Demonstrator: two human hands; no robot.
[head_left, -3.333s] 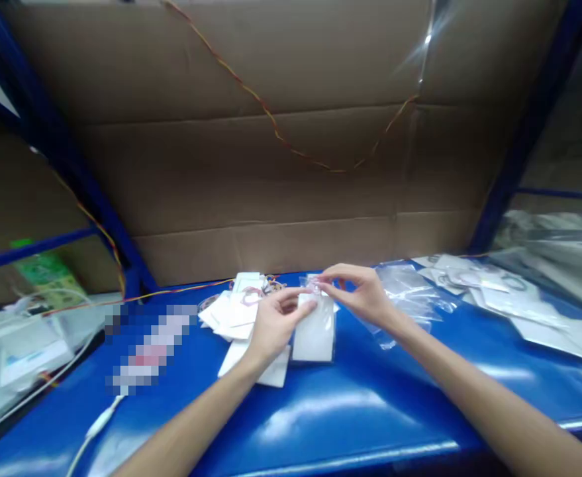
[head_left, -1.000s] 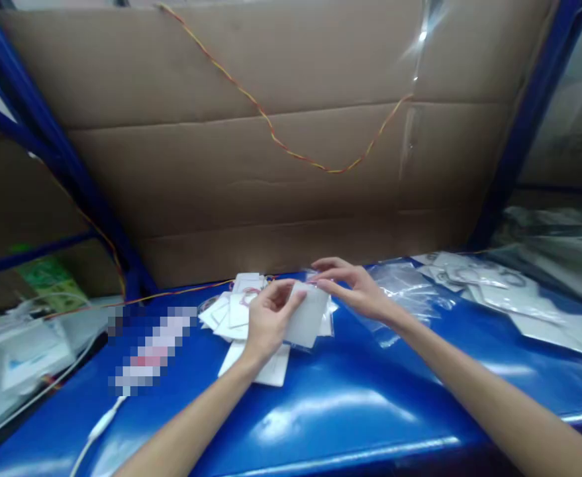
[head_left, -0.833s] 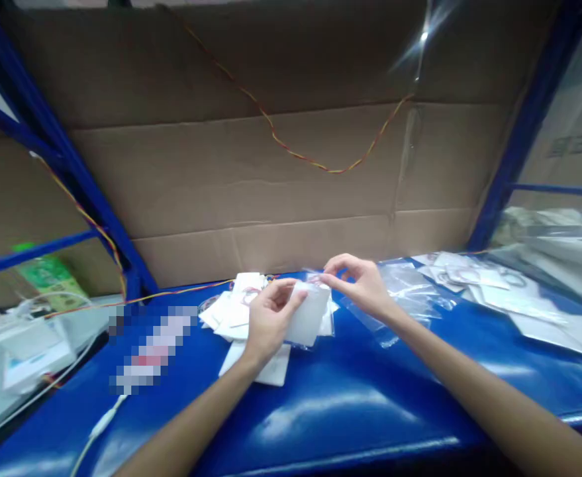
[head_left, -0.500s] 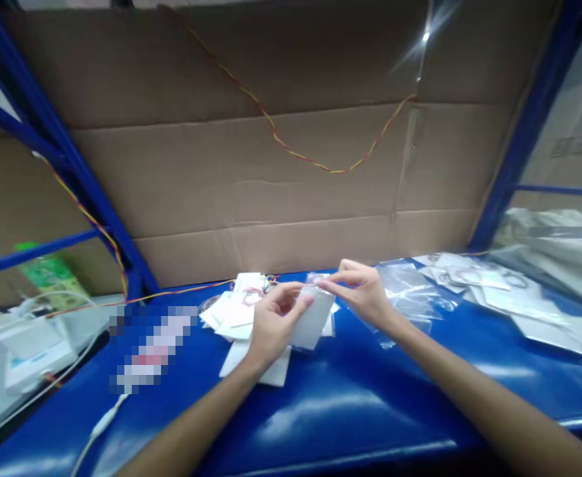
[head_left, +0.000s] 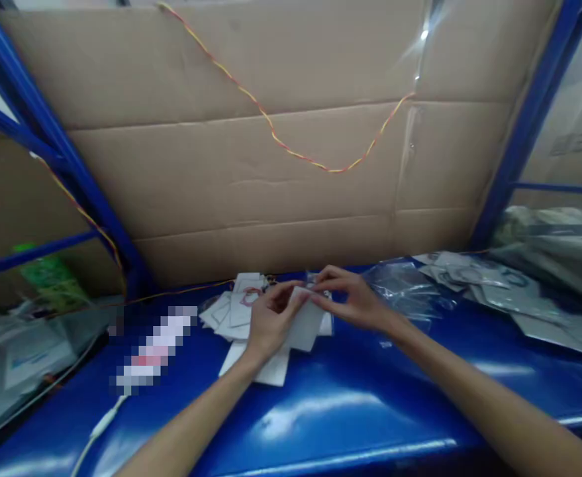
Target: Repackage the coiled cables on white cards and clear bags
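Note:
My left hand is closed on a white card in what looks like a clear plastic bag, its thumb across the front near the top. At the upper edge of the bagged card, the fingers of my right hand are pinched together on the bag's top. What lies between those fingertips is too small to make out. Below and behind my left hand spreads a pile of white cards, some with reddish loops on them. Flat clear plastic bags lie just beyond my right hand.
The blue table carries more bagged white cards at the right. A power strip, blurred out, lies at the left with a white cord. Cardboard forms the back wall, with a yellow-red twisted wire hanging across it.
My right hand has shifted slightly left and down at the top of the bagged card. The card has tilted a little in my left hand, which has barely moved.

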